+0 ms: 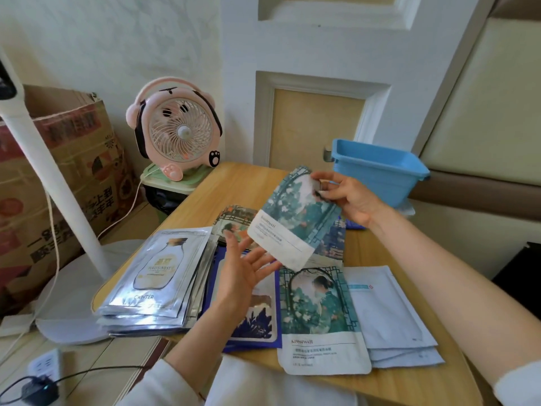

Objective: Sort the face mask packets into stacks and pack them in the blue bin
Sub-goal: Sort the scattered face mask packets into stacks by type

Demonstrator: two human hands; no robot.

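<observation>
Above the table's middle, the right hand [351, 197] pinches one short end of a green packet [292, 221] between thumb and fingers and holds it in the air. The left hand [246, 271] is open, palm up and fingers spread, just under the packet's lower edge; whether the fingertips touch it I cannot tell. The packet hangs tilted, with its long axis running from the right hand down and to the left toward the left palm. Straight below it, nearer the person, a matching packet [319, 315] lies flat on the table [240, 180] with its long axis running away from the person, so the held one would need a slight turn to lie square on top. The right hand has the hold and is the likelier one to lower it, while the left is placed to steady the free end. Blue packets [257, 320] lie under the left forearm, with a silver stack [152, 276] to their left and pale packets [389, 312] to the right of the matching one. A mixed heap [234, 221] sits further back. The bin [377, 174] stands at the far right corner, just behind the right hand and well apart from the left; no packets show inside it, so the sorting looks unfinished.
</observation>
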